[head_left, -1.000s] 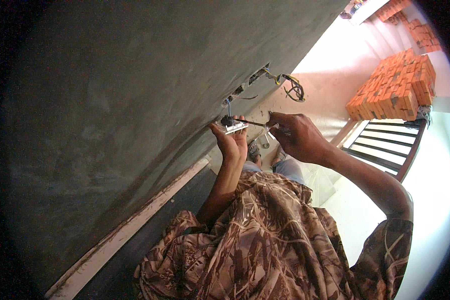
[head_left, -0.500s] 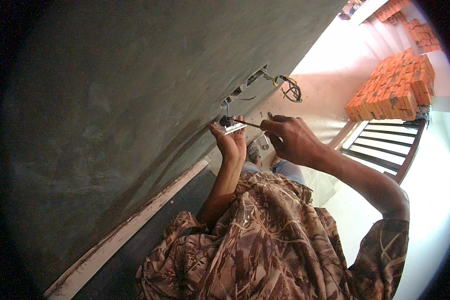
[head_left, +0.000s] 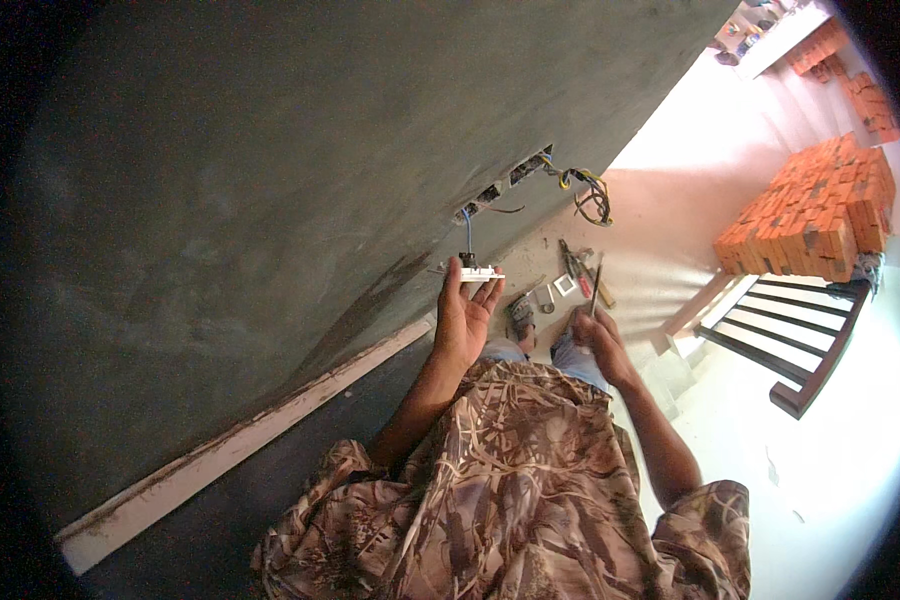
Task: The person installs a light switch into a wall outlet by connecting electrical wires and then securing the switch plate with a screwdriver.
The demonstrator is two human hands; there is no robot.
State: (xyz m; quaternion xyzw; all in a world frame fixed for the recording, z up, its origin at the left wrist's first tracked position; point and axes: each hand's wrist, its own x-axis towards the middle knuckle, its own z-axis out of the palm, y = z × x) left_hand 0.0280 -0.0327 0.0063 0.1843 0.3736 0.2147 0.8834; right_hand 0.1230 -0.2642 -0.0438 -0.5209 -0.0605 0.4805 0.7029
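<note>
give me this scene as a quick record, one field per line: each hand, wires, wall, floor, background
left hand: the left hand holds a white fitting with a black part on it
right hand: the right hand grips a thin rod-like tool, apart from the fitting
wires: blue wire from wall to fitting; loose wire bundle hanging free
wall: grey wall with cut openings
floor: white square frame among tools
background: stacked orange bricks, dark railing

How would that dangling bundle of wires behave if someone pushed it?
The bundle of wires would probably bend easily but spring a little, since its thin strands hold open loops. It looks light, being mostly gaps. It likely wouldn't drop, as it runs into the wall slot.
</note>
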